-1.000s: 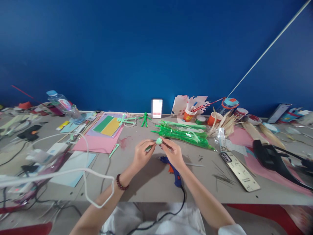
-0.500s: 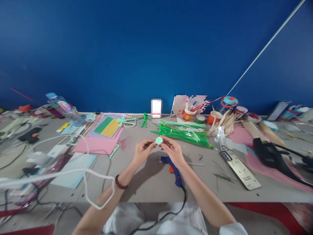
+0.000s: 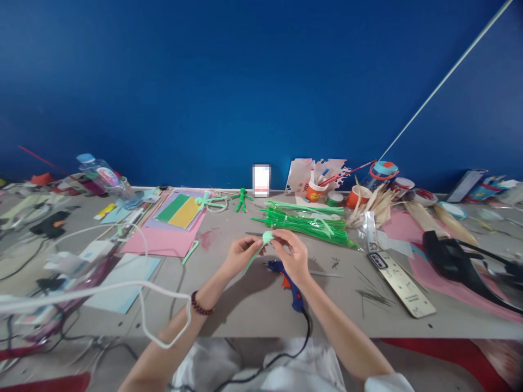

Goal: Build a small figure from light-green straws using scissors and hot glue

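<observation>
A pale green pipe cleaner (image 3: 267, 237), wound into a small ball, is between my two hands above the table. My left hand (image 3: 242, 255) is closed on its lower left side, and a straight tail of the same pale green slants down past those fingers. My right hand (image 3: 292, 252) pinches the ball from the right with thumb and fingers. Beneath my right hand and wrist lies a blue glue gun (image 3: 295, 294) with an orange trigger. Just beyond my hands is a bundle of green pipe cleaners (image 3: 306, 224) in clear plastic.
A small green pipe-cleaner figure (image 3: 242, 200) stands near the wall. Pink paper (image 3: 163, 244) and coloured sheets lie left, a phone (image 3: 402, 284) right. A white cable (image 3: 122, 285) loops over my left forearm. Paper cups (image 3: 315, 193) stand at the back.
The pale green ball has turned and shifted slightly right, and its tail now shows below my left hand. A thin dark strip now shows behind my left fingers.
</observation>
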The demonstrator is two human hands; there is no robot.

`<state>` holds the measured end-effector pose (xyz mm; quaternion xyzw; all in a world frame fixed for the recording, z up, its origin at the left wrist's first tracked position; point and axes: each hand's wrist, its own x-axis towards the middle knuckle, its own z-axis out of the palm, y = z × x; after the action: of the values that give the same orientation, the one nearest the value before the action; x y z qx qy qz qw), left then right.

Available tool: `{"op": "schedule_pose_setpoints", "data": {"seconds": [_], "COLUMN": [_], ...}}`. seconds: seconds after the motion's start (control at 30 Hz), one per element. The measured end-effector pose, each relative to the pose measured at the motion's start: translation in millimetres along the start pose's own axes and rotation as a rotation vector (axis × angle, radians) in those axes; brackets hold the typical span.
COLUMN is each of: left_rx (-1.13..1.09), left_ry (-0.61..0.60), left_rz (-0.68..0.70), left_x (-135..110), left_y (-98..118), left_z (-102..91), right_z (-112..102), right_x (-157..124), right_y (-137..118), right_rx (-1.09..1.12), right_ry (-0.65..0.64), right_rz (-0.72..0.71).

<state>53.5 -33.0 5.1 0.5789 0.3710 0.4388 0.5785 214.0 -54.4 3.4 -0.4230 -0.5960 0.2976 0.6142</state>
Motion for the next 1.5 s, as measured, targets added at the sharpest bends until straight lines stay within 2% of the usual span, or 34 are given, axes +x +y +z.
{"op": "schedule_pose_setpoints", "data": {"seconds": [0.2, 0.43, 0.9, 1.23, 1.5], "left_rx": [-0.026, -0.105, -0.139, -0.267, -0.199], "left_ry": [-0.009, -0.046, -0.068, -0.049, -0.016], "left_rz": [-0.058, -0.088, -0.045, -0.118, -0.091], "left_x": [-0.4, -0.8, -1.5, -3.5, -3.1], "left_y": [-5.1, -3.2, -2.8, 7.9, 9.7], "left_z": [-0.5, 1.4, 1.6, 5.4, 8.8], "right_z": [1.4, 3.2, 4.5, 4.3, 7.1], "right_x": [-0.5, 1.2, 3.7, 1.2, 0.1], "right_y": [4.1, 6.4, 2.1, 10.4, 13.5], "right_rx": [0.019, 0.291, 0.364, 0.472, 0.459], "right_ry": [0.039, 0.010, 0.004, -0.017, 0.036], "right_rz": [0.046, 0.187, 0.183, 0.240, 0.271]}}
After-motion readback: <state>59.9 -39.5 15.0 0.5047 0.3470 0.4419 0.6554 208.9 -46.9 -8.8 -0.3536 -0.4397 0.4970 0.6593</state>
